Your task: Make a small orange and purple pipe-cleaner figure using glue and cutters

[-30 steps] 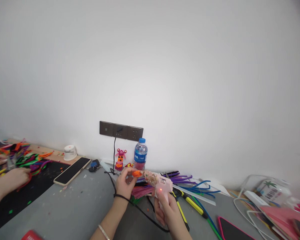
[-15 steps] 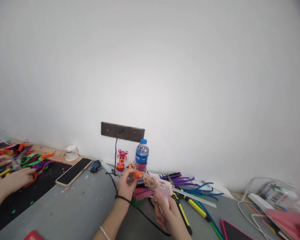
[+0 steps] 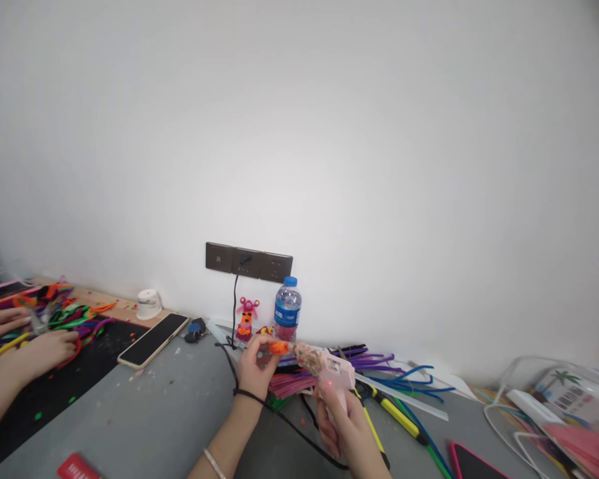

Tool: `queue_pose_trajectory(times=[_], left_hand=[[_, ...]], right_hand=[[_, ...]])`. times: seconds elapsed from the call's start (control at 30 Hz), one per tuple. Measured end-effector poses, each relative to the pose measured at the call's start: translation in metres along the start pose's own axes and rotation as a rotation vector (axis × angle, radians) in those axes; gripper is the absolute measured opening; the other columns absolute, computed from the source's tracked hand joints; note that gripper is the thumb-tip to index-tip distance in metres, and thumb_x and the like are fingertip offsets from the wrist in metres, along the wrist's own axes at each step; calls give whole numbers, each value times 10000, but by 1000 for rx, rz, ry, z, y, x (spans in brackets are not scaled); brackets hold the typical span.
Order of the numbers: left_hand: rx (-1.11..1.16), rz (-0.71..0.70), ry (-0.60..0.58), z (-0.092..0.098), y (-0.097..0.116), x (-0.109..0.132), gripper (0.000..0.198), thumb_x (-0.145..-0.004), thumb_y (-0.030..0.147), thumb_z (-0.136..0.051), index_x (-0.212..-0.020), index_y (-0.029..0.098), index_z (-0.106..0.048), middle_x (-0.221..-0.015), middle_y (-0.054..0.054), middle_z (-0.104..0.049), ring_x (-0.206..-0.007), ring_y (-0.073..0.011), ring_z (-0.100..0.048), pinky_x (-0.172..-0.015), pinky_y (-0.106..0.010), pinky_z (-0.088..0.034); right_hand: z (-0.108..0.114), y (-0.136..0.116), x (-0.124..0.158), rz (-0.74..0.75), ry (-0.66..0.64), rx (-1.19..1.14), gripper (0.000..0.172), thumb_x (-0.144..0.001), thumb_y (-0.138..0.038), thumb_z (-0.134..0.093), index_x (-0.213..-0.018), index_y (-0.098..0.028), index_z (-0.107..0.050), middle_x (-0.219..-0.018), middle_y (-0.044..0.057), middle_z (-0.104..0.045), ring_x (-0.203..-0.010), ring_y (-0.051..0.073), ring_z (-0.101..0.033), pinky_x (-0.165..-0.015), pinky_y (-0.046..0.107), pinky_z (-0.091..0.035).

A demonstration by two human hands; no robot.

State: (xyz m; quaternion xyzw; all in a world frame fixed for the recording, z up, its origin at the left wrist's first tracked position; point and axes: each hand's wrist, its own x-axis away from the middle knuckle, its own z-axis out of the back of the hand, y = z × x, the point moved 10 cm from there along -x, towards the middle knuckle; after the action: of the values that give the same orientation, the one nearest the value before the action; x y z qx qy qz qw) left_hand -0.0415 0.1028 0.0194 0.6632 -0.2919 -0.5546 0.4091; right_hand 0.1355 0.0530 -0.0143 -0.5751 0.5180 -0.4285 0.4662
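Between the fingertips of my left hand [image 3: 255,368] is a small orange fuzzy piece [image 3: 279,348], perhaps bent pipe cleaner. My right hand [image 3: 343,422] grips a pale pink glue gun [image 3: 337,372] by its handle, a small red light glowing on its side. The gun's glue-crusted nozzle points left, close to the orange piece; whether they touch I cannot tell. A clear glue stick [image 3: 409,397] sticks out behind the gun. The black cord [image 3: 289,426] crosses in front of my left wrist. Behind my left hand stands a pink and orange figure [image 3: 246,320].
A water bottle [image 3: 287,309] stands by the wall. Pipe cleaners [image 3: 374,359] and yellow-handled pliers [image 3: 399,416] lie behind and right of my hands. A phone [image 3: 154,340], keys [image 3: 196,330] and a white cup [image 3: 148,303] are leftward. Another person's hands [image 3: 44,352] work among pipe cleaners at far left.
The whole view has shifted slightly, so things appear a little further right. The glue gun's nozzle has drawn slightly back from the orange piece, showing more of it. Both my hands keep their hold.
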Motion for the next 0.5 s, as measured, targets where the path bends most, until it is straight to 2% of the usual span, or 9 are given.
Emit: queue_pose_trajectory(times=[0.2, 0.4, 0.5], left_hand=[[12, 0, 9, 1, -1, 1, 123, -694, 224, -670, -808, 187, -644, -854, -58, -661, -775, -189, -636, -633, -269, -566], [-6, 29, 23, 1, -5, 1, 148, -685, 269, -697, -795, 189, -640, -840, -53, -653, -767, -186, -629, -612, -260, -563], [-3, 31, 25, 0, -3, 0, 155, -679, 274, -705, -785, 187, -635, -822, -48, -645, -762, -189, -627, -609, -266, -564]], right_hand=[[-2, -1, 0, -13, -10, 19, 589, -642, -768, -594, -673, -186, -511, -367, -110, -352, -262, 32, -246, -277, 163, -210], [-1, -3, 4, 3, 55, 3, 561, -654, -745, -606, -670, -195, -502, -362, -114, -333, -272, 33, -221, -285, 162, -178], [-3, -2, 5, 10, 41, 8, 553, -674, -742, -589, -666, -195, -509, -360, -111, -322, -271, 39, -218, -283, 171, -164]])
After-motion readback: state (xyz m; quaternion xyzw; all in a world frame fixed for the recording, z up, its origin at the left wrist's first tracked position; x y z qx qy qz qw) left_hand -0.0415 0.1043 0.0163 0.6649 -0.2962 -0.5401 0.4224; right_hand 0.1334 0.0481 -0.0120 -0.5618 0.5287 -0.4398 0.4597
